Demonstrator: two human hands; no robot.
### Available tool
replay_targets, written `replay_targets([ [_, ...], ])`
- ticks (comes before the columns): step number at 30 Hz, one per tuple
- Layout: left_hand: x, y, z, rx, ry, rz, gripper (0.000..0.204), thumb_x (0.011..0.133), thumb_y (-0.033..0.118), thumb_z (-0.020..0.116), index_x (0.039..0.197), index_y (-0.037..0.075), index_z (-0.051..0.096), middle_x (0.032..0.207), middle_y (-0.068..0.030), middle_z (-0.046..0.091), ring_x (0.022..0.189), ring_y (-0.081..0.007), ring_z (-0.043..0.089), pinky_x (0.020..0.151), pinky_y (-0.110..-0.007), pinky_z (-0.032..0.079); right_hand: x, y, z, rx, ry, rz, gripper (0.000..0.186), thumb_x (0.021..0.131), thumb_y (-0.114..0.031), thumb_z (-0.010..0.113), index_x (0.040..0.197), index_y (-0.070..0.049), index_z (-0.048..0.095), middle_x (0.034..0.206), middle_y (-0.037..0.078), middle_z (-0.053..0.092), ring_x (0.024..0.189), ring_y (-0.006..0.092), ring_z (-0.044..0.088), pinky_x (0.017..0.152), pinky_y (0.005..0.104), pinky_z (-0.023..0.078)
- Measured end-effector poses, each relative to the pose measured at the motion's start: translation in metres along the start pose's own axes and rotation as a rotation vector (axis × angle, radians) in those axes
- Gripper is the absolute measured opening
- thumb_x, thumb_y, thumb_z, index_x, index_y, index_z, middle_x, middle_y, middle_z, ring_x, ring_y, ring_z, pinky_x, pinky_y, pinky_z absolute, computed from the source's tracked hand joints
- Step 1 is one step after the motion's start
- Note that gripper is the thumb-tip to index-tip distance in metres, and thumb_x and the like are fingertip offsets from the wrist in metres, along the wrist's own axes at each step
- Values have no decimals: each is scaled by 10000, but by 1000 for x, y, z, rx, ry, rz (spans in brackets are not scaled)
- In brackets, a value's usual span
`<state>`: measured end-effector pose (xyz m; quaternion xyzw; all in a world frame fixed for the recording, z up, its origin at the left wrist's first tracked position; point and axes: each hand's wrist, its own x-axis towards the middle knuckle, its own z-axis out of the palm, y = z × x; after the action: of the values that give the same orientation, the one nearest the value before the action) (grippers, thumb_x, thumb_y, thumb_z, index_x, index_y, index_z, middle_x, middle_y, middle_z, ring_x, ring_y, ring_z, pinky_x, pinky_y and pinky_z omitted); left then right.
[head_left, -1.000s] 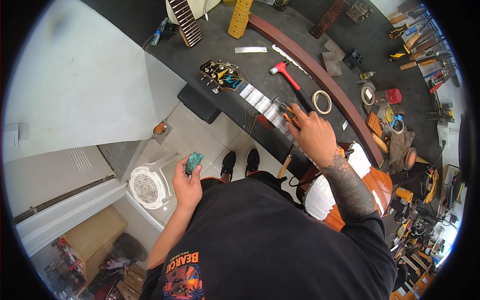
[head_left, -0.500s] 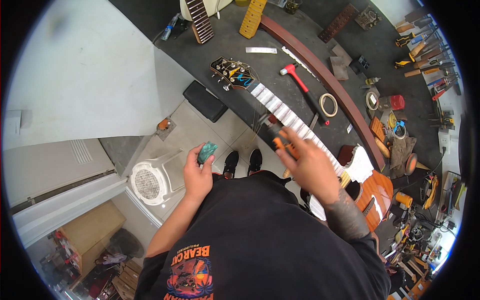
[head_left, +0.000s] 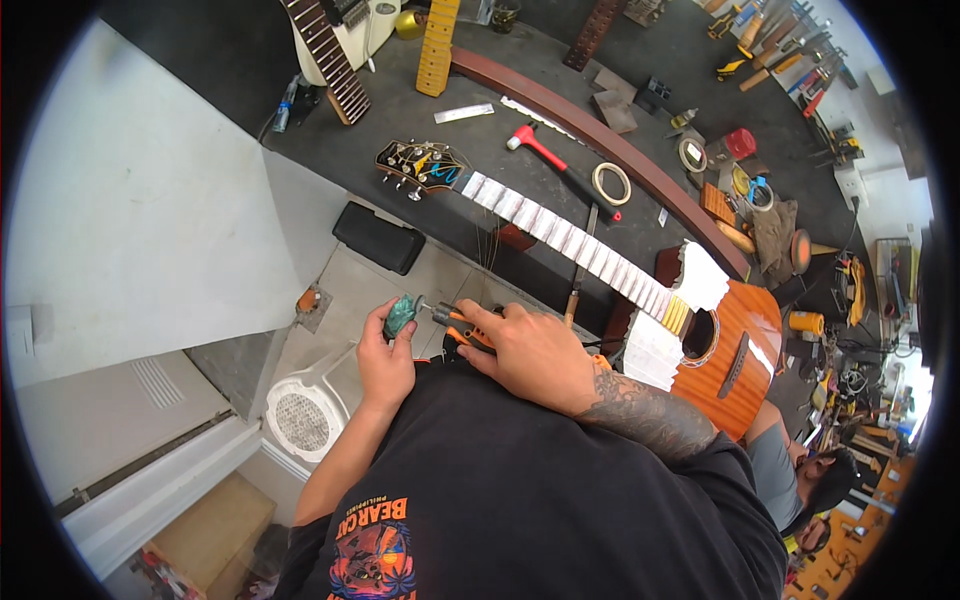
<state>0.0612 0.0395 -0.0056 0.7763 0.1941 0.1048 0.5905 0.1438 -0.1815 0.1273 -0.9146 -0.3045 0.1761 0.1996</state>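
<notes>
Green, the lump (head_left: 401, 316) lies pinched in the left hand (head_left: 385, 362), on the wearer's side of the guitar (head_left: 722, 388). There, too, the right hand (head_left: 538, 355) grips a power tool (head_left: 462, 326) beside the lump. Beyond the guitar: 1 red jar (head_left: 740, 143), contents unclear.

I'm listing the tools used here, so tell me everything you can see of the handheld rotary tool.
The rotary tool has a dark grey and orange body that looks like plastic. The right hand grips it, hiding its rear. Its thin metallic shaft points left, ending in a small round head right by the green lump in the left hand; contact and spinning can't be told.
</notes>
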Motion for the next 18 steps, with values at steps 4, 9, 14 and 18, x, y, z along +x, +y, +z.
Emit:
replay_targets([
  [4, 1, -1, -12, -8, -37, 10, 363, 1013, 30, 753, 1360, -24, 661, 1197, -154, 778, 1085, -203, 743, 966, -339, 572, -4, -14, 7, -1, 12, 42, 452, 1059, -453, 669, 1403, -169, 593, 870, 183, 717, 747, 374, 756, 697, 479, 593],
  [9, 1, 3, -26, -1, -168, -42, 396, 1042, -32, 695, 1420, -70, 583, 1309, -143, 713, 1210, -182, 674, 1063, -327, 528, -7, -27, 13, 6, -20, 104, 577, 1050, -505, 680, 1537, -212, 582, 953, 203, 738, 830, 405, 771, 729, 500, 620],
  [14, 0, 2, -27, -5, -185, -62, 396, 1042, -23, 702, 1417, -72, 583, 1316, -146, 712, 1215, -186, 674, 1071, -332, 526, -13, -30, 14, 12, -26, 152, 577, 1043, -495, 691, 1535, -211, 589, 940, 213, 730, 794, 409, 763, 719, 507, 619],
  [18, -3, -8, -19, -9, -60, 69, 371, 1018, 43, 757, 1365, -34, 652, 1178, -155, 781, 1071, -194, 741, 959, -339, 573, -19, 9, 12, 11, 154, 130, 509, 1051, -464, 677, 1456, -168, 591, 900, 195, 721, 741, 387, 755, 691, 486, 616],
])
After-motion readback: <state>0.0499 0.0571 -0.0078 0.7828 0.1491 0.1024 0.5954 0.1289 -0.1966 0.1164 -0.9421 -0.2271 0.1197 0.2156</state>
